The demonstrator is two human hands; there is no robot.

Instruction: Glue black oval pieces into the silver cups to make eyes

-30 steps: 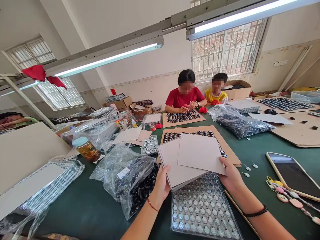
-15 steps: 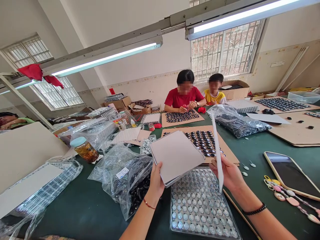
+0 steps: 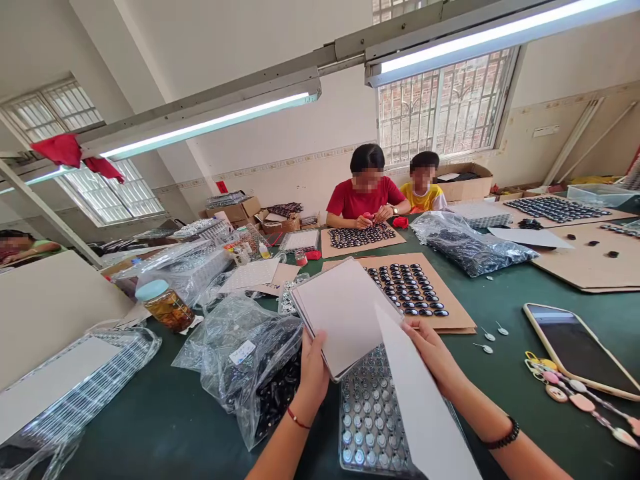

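Observation:
My left hand [image 3: 315,365] grips a stack of square trays topped with a pale cardboard sheet [image 3: 345,303], thumb on top, tilted above the table. In my right hand [image 3: 433,350] is a separate white cardboard sheet [image 3: 425,407], pinched at its edge and slanting down toward me. Its far corner overlaps the stack; whether they touch I cannot tell. Beneath both lies a clear plastic tray [image 3: 345,460] with rows of small round metallic pieces, partly covered by the sheet. Left of my left hand slumps a clear plastic bag [image 3: 235,360] of black pieces.
Behind the stack, a brown cardboard board [image 3: 453,320] carries rows of black ovals. A phone [image 3: 583,347] with a beaded strap [image 3: 583,400] lies right. A jar [image 3: 167,307] stands left. Across the green table [image 3: 165,413] sit a co-worker in red [image 3: 365,197] and another person in yellow [image 3: 424,190].
My right hand has turned its sheet from nearly edge-on to a broad slant, bringing it left over the tray and against or across the stack's corner. The left hand still holds the stack.

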